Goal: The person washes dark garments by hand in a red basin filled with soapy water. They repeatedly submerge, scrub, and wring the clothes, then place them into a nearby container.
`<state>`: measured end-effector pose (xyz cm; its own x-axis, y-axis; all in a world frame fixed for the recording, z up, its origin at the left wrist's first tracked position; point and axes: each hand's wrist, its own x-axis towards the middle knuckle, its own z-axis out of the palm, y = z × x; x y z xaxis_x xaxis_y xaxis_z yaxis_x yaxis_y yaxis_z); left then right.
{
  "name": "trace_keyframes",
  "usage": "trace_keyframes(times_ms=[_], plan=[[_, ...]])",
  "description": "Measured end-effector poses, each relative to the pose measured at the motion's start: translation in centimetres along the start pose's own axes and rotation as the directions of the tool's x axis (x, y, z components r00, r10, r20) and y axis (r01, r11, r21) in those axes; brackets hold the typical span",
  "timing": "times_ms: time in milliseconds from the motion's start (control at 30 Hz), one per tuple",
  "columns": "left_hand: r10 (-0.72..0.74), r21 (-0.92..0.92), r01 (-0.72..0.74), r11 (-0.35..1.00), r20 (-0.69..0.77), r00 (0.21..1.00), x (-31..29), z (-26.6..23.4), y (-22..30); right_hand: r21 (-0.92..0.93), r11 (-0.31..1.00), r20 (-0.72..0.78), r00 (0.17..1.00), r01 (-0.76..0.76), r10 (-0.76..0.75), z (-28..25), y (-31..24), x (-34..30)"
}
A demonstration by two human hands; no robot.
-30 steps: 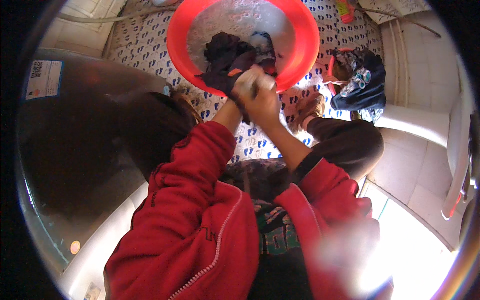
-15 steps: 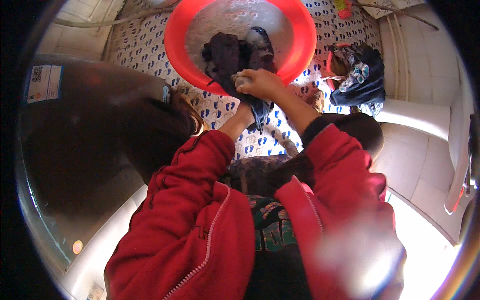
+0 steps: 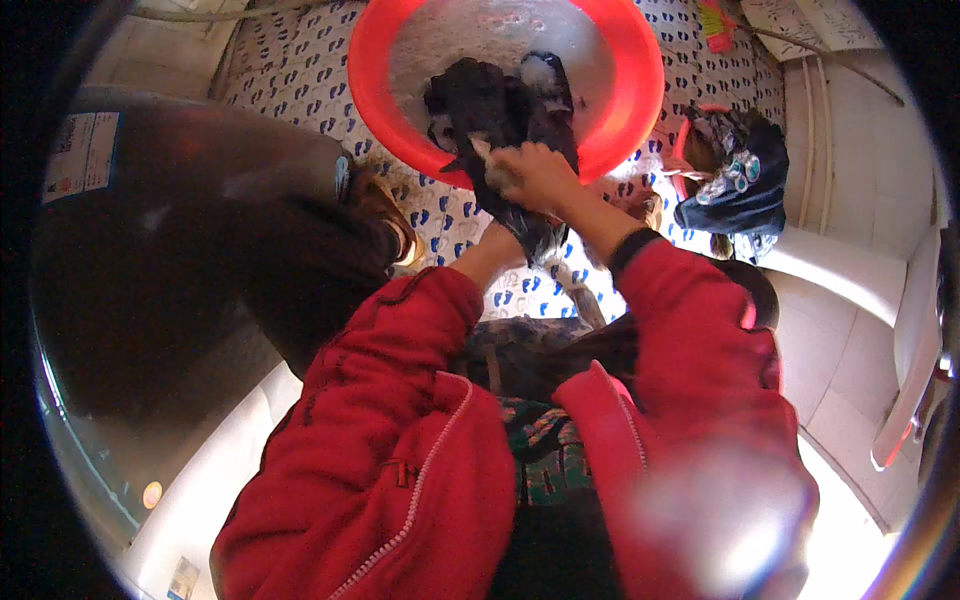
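A dark wet garment (image 3: 485, 95) hangs over the near rim of a red basin (image 3: 640, 85) and trails down toward me. Its upper folds lie in the cloudy, sudsy water. My right hand (image 3: 535, 178) is on top of the cloth, fingers closed round a small pale bar (image 3: 481, 147); I cannot make out exactly what that is. Under the hanging end of the garment is my left hand (image 3: 503, 247). Only its wrist and edge show, the fingers covered by the cloth.
Right of the basin, a red-rimmed container (image 3: 683, 150) is heaped with dark and patterned clothes (image 3: 755, 180). A large dark appliance-like body (image 3: 150, 250) stands to my left. A white pipe (image 3: 835, 272) runs along the right wall. The floor covering (image 3: 300, 75) has blue footprints.
My right hand has shifted slightly right and down along the garment, still gripping the pale bar. The whole view has moved a little, putting the basin further right and up.
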<state>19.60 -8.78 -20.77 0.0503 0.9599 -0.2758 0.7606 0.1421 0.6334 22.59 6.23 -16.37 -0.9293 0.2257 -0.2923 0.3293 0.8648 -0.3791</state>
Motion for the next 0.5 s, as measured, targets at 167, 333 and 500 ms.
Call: trace_keyframes(times_ms=[167, 333, 500], plan=[[-0.179, -0.412, 0.111, 0.905, -0.131, 0.975, -0.8, 4.1, -1.0, 0.004, 0.927, 0.042, 0.926, 0.375, -0.375, -0.3, -0.1, -4.5], [-0.226, -0.143, 0.204, 0.968, -0.154, 0.962, 1.2, 8.3, -3.2, -0.219, 0.85, -0.33, 0.783, 0.48, -0.527, 4.1, -3.4, 3.1], [-0.16, -0.414, 0.043, 0.909, -0.252, 0.954, -0.2, 2.9, -2.3, 0.002, 0.993, -0.109, 0.987, 0.12, -0.119, 3.0, -4.1, 7.1]])
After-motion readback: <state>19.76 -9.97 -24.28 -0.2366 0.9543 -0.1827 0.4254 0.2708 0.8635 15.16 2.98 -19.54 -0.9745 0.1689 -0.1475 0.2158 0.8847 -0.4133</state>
